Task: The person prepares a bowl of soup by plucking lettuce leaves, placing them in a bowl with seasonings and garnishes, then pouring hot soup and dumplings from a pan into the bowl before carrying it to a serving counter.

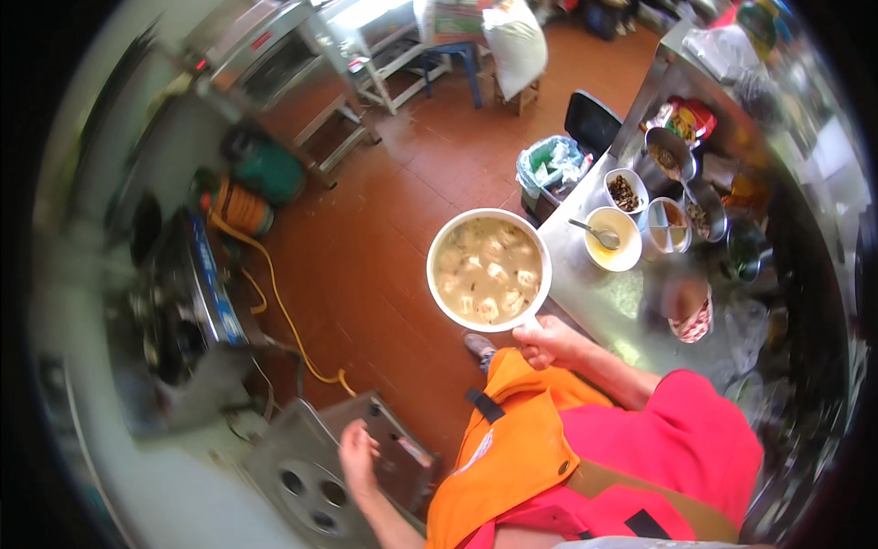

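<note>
A white handled bowl full of cloudy broth with dumplings is held out in front of me, over the red tiled floor. My right hand is closed around its short handle, at the bowl's lower right. My left hand is raised at the lower left, above a metal unit with round openings; its fingers are loosely curled and it holds nothing that I can see. I wear an orange apron over a pink top.
A steel counter at right bears a bowl with a spoon, food containers and pots. Beyond it stands a lined bin. Gas cylinders and a yellow hose lie left. A white sack rests on a stool.
</note>
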Available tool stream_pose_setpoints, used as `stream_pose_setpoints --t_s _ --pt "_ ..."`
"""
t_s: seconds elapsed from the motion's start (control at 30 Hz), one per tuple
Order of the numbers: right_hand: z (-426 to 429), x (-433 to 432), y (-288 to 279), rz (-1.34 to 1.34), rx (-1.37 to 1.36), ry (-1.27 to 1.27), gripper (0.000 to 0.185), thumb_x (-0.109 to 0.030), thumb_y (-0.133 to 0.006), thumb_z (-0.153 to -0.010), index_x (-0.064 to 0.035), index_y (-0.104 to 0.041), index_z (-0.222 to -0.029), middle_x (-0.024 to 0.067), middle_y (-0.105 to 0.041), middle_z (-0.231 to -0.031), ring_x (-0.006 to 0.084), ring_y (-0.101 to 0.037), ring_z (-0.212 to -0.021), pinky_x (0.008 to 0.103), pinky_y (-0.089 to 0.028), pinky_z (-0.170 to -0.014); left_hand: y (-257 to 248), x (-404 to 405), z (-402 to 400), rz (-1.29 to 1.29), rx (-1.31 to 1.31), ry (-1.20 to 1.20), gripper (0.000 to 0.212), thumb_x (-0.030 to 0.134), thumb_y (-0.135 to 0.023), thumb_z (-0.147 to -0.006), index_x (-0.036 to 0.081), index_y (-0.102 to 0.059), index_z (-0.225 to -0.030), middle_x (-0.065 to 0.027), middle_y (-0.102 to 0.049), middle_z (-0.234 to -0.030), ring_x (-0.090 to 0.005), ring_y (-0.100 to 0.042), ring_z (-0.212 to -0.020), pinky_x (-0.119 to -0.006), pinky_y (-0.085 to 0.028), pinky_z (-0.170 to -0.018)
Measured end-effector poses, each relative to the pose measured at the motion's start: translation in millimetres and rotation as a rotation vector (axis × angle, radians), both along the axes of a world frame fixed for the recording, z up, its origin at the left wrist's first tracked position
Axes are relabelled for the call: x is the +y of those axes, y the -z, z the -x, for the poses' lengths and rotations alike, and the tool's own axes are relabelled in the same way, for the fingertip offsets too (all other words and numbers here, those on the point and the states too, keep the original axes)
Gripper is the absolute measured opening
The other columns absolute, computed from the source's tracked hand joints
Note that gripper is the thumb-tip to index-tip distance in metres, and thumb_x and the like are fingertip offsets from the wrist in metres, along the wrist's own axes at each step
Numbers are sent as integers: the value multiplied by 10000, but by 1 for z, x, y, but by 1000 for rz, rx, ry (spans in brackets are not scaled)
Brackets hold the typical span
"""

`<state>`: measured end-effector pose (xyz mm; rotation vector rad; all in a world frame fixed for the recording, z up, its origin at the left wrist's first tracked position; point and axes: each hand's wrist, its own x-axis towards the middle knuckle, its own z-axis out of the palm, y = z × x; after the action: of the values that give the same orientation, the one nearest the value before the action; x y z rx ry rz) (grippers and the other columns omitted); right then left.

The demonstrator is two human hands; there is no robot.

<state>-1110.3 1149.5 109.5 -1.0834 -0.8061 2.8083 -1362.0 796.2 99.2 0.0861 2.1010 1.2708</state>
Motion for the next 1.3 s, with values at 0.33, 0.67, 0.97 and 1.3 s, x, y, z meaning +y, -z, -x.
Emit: stream_pose_setpoints --t_s 0.33,0.67,0.97,1.3 --pt "178 154 13 -26 21 307 216 -258 -619 -871 -129 -449 -841 -13 -423 -608 62 -380 -464 217 -298 -411 123 -22 192 446 -9 285 196 181 -571 -875 14 -606 -971 -57 -620 -730 -136 -563 -592 -274 -476 -538" --pt "252 303 33 26 84 863 191 -209 -582 -896 -115 -460 -782 -30 -394 -576 40 -328 -417 195 -257 -372 48 538 487 111 893 1036 239 138 -596 -845 -4 -585 -1037 -191 -618 -980 -353 -592 -906 -392 -477 -794" --pt "221 454 56 23 -46 1174 190 -240 -569 -900 -130 -474 -778 -27 -407 -587 55 -356 -422 207 -288 -383 -12 961 291 -381 919 1573 235 102 -583 -830 45 -575 -1058 -151 -605 -980 -303 -594 -861 -350 -484 -776" --pt "154 675 59 -30 34 1481 226 -242 -589 -889 -106 -470 -753 -16 -432 -566 72 -378 -423 223 -320 -396 63 1156 326 334 797 1816 288 258 -616 -796 87 -614 -1028 -129 -645 -950 -304 -606 -908 -402 -485 -768"
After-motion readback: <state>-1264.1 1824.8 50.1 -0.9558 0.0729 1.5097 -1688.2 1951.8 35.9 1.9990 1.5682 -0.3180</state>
